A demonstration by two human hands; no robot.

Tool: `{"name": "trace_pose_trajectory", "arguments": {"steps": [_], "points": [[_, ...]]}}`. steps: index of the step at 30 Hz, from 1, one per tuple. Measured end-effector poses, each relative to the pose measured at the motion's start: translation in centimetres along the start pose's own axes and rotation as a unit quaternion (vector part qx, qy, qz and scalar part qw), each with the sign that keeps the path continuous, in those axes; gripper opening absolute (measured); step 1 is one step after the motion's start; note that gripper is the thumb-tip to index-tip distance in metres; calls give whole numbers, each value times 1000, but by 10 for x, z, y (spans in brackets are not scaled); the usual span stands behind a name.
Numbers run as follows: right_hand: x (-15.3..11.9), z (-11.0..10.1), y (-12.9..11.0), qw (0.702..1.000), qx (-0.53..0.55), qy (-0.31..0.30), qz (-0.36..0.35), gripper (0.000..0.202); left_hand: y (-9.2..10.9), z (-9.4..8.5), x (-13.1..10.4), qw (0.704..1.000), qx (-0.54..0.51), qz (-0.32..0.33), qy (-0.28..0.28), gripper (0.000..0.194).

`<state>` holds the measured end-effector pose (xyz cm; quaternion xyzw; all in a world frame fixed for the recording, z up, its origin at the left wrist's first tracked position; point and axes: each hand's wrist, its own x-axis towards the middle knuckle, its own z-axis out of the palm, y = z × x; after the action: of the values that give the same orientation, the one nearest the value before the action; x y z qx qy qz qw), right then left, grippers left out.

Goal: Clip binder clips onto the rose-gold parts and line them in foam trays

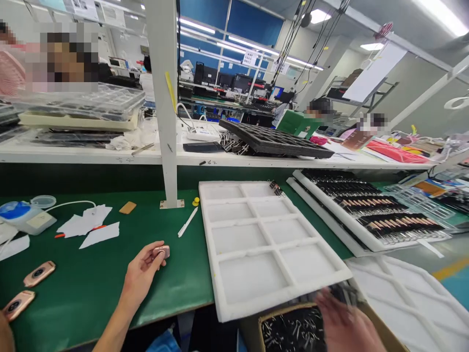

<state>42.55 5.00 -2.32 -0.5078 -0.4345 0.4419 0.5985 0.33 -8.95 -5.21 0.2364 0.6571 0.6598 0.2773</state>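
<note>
My left hand (pixel 141 271) is closed over the green table, pinching a small rose-gold, rounded metal piece (pixel 163 251) between thumb and fingers. Motion smears my right hand (pixel 342 318), which is over the right side of an open cardboard box (pixel 261 326). Black binder clips (pixel 293 330) with silver handles fill that box. A blurred dark, silvery shape shows by the right fingers, and whether they grip it is unclear. Between the hands lies a white foam tray (pixel 252 305) with several compartments. One clipped piece (pixel 275 187) sits at its far right corner.
Two rose-gold pieces with dark round centres (pixel 39 274) lie at left. A white pen (pixel 188 222) and paper scraps (pixel 86 220) are on the table. Stacked foam trays (pixel 357 242) with rows of clips stand at right. A shelf post (pixel 169 181) rises behind; people sit beyond.
</note>
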Motion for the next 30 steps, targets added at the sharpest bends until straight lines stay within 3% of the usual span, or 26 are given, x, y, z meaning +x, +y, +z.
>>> {"name": "trace_pose_trajectory", "arguments": {"steps": [3, 6, 9, 12, 16, 20, 30], "points": [[-30, 80, -12, 979, 31, -193, 60, 28, 4, 9, -15, 998, -46, -40, -24, 59], [-52, 151, -13, 904, 86, -381, 174, 45, 7, 12, -23, 993, -82, -74, -44, 55], [-49, 200, -10, 816, 71, -518, 247, 49, 11, 11, -23, 986, -122, -95, -58, 48], [-38, 230, -5, 760, -5, -608, 230, 45, 14, 9, -21, 980, -156, -109, -61, 45], [-35, 245, 2, 728, -101, -663, 144, 42, 13, 8, -21, 977, -175, -118, -40, 45], [-37, 242, 7, 725, -115, -677, 58, 45, 12, 7, -22, 976, -177, -118, -40, 44], [-37, 238, 14, 704, -110, -701, 18, 52, 6, 7, -23, 980, -138, -123, -67, 42]]}}
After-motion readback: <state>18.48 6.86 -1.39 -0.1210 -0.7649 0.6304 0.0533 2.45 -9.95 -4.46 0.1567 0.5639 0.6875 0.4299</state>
